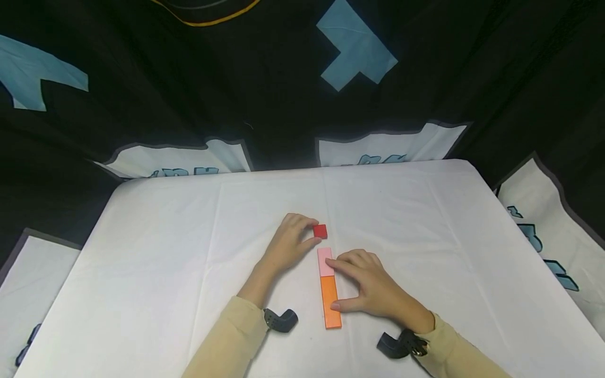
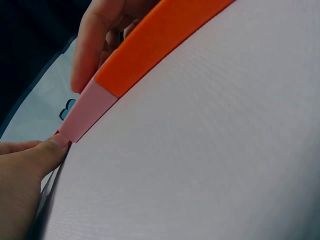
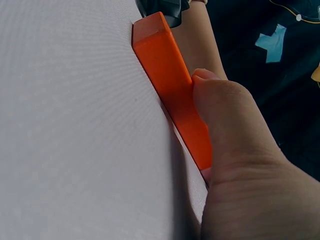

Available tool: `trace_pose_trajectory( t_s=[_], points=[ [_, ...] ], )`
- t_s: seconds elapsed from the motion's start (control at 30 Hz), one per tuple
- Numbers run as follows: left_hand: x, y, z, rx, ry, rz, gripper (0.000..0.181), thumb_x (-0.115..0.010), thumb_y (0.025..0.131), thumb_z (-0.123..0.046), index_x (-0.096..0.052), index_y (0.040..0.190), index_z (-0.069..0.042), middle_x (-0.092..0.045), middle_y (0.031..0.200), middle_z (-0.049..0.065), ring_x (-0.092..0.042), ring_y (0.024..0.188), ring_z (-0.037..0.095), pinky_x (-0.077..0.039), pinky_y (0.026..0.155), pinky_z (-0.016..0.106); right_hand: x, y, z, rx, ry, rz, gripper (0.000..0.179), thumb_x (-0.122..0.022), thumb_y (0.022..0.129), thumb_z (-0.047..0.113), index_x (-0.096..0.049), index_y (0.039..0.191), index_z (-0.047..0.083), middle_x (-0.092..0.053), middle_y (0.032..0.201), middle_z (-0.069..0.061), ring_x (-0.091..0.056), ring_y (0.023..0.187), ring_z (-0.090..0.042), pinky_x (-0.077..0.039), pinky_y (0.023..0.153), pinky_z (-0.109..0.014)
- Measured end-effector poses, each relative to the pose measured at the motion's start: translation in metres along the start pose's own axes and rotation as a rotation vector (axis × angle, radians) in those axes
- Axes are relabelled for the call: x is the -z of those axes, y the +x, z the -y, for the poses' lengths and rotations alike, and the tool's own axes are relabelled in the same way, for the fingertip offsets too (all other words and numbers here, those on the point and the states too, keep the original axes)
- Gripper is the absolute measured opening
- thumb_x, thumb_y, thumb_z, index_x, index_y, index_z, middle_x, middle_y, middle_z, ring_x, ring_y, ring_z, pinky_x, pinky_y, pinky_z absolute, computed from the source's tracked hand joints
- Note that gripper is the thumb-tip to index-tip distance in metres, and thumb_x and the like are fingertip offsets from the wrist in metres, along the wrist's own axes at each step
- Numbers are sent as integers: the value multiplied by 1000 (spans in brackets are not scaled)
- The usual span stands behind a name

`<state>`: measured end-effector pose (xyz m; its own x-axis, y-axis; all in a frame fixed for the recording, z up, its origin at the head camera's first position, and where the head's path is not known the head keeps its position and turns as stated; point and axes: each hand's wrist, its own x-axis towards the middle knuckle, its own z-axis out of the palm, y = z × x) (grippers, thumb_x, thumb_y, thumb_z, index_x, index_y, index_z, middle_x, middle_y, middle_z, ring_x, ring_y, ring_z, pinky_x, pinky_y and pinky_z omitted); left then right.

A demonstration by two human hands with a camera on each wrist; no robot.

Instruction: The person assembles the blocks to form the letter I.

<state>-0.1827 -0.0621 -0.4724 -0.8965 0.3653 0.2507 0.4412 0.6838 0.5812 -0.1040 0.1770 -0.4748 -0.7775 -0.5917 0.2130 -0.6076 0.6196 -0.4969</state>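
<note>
A small red cube (image 1: 320, 231) is pinched between the thumb and index finger of my left hand (image 1: 292, 242). Just nearer to me, a pink block (image 1: 325, 256) and a longer orange block (image 1: 330, 302) lie end to end in a line on the white cloth. My right hand (image 1: 371, 283) spreads along their right side, its index fingertip at the pink block and its thumb on the orange one. In the right wrist view the thumb (image 3: 220, 107) lies against the side of the orange block (image 3: 170, 85). The left wrist view hides most of the red cube behind the pink block (image 2: 89, 111).
A white cloth covers the table (image 1: 142, 273). Dark curtains (image 1: 264, 94) with blue and white patches hang behind its far edge and at both sides. A dark wrist device (image 1: 281, 320) is on the left wrist, another (image 1: 397, 345) on the right.
</note>
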Motion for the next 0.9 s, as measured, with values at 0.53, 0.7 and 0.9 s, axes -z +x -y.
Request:
trace_pose_trajectory(
  t_s=[0.53, 0.7, 0.9],
  points=[
    [0, -2, 2, 3, -10, 1, 37, -74, 90, -31, -67, 122, -15, -65, 119, 1, -52, 121, 20, -43, 111, 39, 0, 0, 0, 1, 3, 7, 81, -72, 75, 69, -52, 144, 30, -57, 128, 10, -44, 126, -14, -33, 106, -48],
    [0, -3, 2, -6, -8, -1, 36, -74, 89, -30, -67, 122, -16, -65, 119, 1, -52, 121, 21, -44, 111, 39, 0, 0, 0, 2, 6, 6, 81, -72, 75, 69, -52, 144, 30, -57, 128, 9, -44, 126, -15, -33, 106, -48],
    [0, -3, 2, 5, -13, 15, 37, -74, 89, -30, -67, 123, -16, -65, 120, 1, -52, 122, 20, -43, 111, 39, -1, 0, -1, -2, -5, 9, 81, -71, 75, 70, -51, 144, 31, -56, 129, 10, -43, 127, -14, -33, 106, -46]
  ],
)
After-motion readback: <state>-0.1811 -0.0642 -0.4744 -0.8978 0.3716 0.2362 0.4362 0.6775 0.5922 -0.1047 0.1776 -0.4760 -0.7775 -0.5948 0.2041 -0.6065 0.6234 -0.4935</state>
